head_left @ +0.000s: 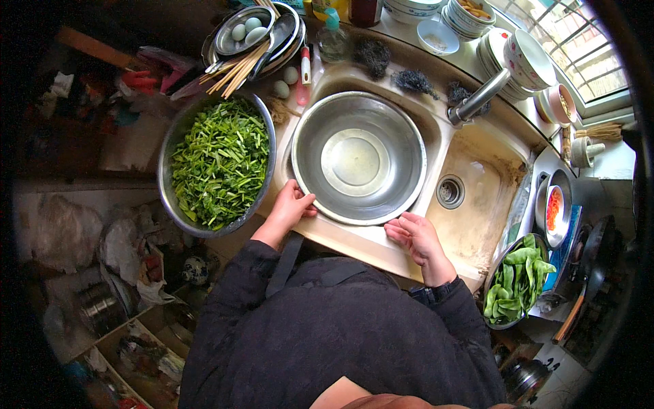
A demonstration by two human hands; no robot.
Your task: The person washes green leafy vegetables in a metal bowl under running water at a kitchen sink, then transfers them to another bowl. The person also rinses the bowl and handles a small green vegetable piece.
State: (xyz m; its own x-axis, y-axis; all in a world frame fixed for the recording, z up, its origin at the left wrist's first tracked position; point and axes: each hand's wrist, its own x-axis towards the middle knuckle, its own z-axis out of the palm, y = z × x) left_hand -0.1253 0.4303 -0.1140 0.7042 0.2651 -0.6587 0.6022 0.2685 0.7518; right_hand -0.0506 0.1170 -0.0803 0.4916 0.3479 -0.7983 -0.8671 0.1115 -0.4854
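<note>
A wide stainless steel basin (356, 158) rests over the left bowl of the sink (434, 115), with what may be a little water in its bottom. My left hand (292, 207) is at the basin's lower left rim, thumb and fingers at the edge; whether it grips is unclear. Near the lower right rim is my right hand (416, 237), palm turned inward, fingers slightly curled and holding nothing. Left of the sink, a metal bowl (164, 189) is heaped with chopped leafy greens (222, 161).
A metal faucet (477, 99) reaches over the sink's right bowl with its drain (450, 191). Flat green beans (516, 286) fill a bowl at right. Stacked dishes (493, 61), a soap bottle (332, 38), loose eggs (281, 89) and chopsticks (237, 71) line the back.
</note>
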